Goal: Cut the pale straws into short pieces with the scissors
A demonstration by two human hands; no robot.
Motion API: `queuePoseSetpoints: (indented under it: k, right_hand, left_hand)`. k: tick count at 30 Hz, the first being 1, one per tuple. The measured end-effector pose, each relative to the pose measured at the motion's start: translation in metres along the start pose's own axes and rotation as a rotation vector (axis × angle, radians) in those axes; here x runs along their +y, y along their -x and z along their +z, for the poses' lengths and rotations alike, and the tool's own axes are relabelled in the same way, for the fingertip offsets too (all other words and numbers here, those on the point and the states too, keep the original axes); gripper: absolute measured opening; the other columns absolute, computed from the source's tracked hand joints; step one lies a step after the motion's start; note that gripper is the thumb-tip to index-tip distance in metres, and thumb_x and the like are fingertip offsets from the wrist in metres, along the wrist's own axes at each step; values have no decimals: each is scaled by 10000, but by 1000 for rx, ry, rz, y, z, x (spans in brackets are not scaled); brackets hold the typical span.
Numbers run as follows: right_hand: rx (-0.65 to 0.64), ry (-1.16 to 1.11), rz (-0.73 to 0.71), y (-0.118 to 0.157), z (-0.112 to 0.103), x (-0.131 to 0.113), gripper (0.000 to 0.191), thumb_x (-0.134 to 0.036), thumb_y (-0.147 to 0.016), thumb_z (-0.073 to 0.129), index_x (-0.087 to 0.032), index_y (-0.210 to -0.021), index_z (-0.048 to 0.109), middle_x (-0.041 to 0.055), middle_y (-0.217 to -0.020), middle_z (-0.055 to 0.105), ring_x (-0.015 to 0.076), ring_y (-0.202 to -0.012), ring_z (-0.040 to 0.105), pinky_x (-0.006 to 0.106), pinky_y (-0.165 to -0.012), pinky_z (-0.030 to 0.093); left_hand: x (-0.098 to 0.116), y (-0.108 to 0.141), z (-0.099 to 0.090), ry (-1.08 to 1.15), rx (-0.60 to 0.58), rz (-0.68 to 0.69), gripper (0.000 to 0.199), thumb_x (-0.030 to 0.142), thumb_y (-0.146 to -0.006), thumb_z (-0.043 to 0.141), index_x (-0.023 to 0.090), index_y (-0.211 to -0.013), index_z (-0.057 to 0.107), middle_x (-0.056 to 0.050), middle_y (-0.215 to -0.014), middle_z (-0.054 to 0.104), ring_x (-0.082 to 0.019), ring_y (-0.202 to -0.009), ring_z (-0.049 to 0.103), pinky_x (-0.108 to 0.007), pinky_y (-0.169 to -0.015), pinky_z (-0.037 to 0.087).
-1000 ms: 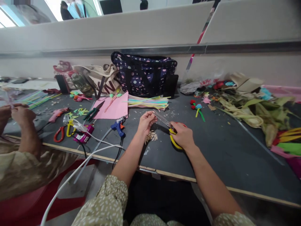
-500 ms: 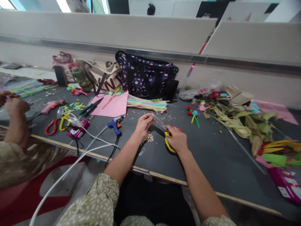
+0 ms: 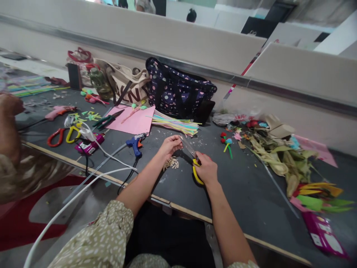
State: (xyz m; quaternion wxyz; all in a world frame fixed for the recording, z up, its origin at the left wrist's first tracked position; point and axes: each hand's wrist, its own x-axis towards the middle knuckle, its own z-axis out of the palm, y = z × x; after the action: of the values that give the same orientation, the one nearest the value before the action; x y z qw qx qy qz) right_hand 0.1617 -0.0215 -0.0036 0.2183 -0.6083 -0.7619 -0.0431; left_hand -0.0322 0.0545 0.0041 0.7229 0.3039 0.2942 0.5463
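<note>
My right hand is closed round the handles of a pair of scissors, a yellow loop showing below the fingers. The blades point up and left, their tips close to the fingertips of my left hand. That hand is closed in a pinch; whatever sits between its fingertips is too small to make out. Beneath it, on the dark table, lies a small heap of beige cut strips. A blue glue gun rests left of my left hand.
Behind stand a dotted dark bag and pastel strips beside pink paper. Red-handled scissors and a white cable lie left, near another person's arm. Dried husks and pom-pom flowers lie right.
The camera view has tilted and shifted slightly. Both hands keep nearly the same pose, scissors by the left fingertips. The other person's hand at left has moved toward the edge of view.
</note>
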Motion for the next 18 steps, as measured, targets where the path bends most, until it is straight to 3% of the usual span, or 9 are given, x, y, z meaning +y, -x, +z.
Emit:
queuePoseSetpoints:
  k: [18]
  right_hand:
    - [-35,-5,19,-1,-4,-2,308,-246,-811,487,-239,-1081,634,20,-836,661,141,-745,588,227,-603,348]
  left_hand:
    - [6,4,7,13,24,-20,331,229,-522,851,134,-698,587,20,-594,589,-83,-519,572,-241,-602,516]
